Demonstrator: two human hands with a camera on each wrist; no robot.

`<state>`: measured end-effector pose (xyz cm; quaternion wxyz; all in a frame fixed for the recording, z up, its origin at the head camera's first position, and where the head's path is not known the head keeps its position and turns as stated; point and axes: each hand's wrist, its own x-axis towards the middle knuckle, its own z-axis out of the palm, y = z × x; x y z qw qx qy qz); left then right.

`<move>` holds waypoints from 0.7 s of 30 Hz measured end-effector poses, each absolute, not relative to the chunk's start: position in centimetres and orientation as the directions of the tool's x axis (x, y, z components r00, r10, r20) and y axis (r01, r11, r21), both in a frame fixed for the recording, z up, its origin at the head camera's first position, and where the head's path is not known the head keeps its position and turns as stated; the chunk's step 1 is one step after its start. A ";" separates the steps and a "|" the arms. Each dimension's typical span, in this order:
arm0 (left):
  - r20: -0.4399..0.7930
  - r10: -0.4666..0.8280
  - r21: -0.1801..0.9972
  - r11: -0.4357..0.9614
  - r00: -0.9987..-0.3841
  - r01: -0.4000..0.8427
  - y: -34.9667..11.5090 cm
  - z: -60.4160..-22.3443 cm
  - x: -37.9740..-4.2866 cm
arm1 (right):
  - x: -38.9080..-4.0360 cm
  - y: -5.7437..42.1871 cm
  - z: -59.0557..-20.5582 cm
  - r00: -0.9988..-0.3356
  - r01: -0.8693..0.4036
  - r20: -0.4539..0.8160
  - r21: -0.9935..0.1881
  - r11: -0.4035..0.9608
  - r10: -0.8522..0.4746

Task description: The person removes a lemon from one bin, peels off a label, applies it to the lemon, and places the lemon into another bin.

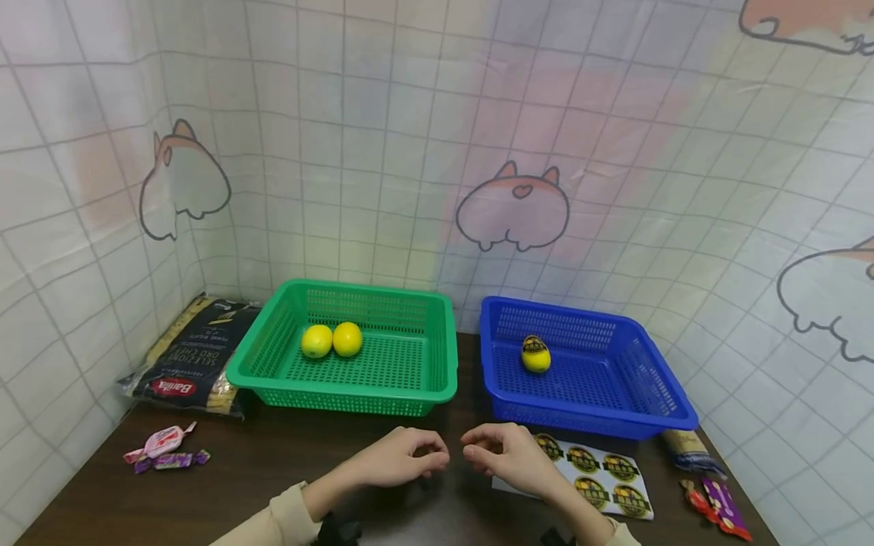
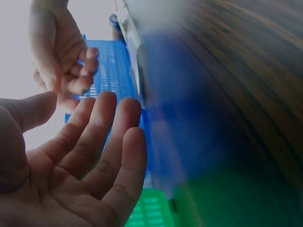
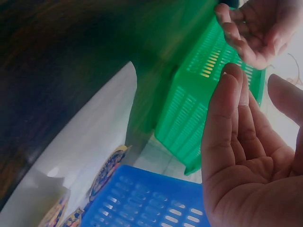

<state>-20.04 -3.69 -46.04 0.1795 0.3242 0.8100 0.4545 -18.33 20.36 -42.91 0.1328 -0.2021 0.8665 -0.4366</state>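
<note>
Above the dark table, my left hand (image 1: pixel 404 457) and right hand (image 1: pixel 510 457) face each other with a small gap between them. Both have loosely bent fingers and hold nothing, as the wrist views also show. Under the right hand lies a white sheet of round black-and-yellow stickers (image 1: pixel 592 479), partly hidden by that hand. Behind the left hand stands a green basket (image 1: pixel 437 394) with two yellow lemons (image 1: pixel 347 339) in its left half. Behind the right hand, a blue basket (image 1: pixel 587 421) holds one yellow lemon (image 1: pixel 536 359) with a dark sticker on it.
At the left, a bag of Barilla pasta (image 1: pixel 191 353) leans beside the green basket, with wrapped candies (image 1: pixel 167 447) in front. More wrapped candies (image 1: pixel 720 504) and a small packet (image 1: pixel 691 451) lie at the right edge. A gridded cloth (image 1: pixel 369 152) encloses the back and sides.
</note>
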 end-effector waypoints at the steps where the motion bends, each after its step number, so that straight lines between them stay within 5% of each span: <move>1: 0.007 0.692 0.851 0.376 -0.722 0.368 -3.9 -46.1 -20.1 | -18.3 20.4 -42.9 -0.883 -0.233 -0.056 -0.810 0.538 -0.467; 21: -0.012 0.724 0.861 0.359 -0.690 0.361 -6.3 -44.6 -19.1 | -18.7 19.6 -42.8 -0.879 -0.234 -0.041 -0.831 0.504 -0.476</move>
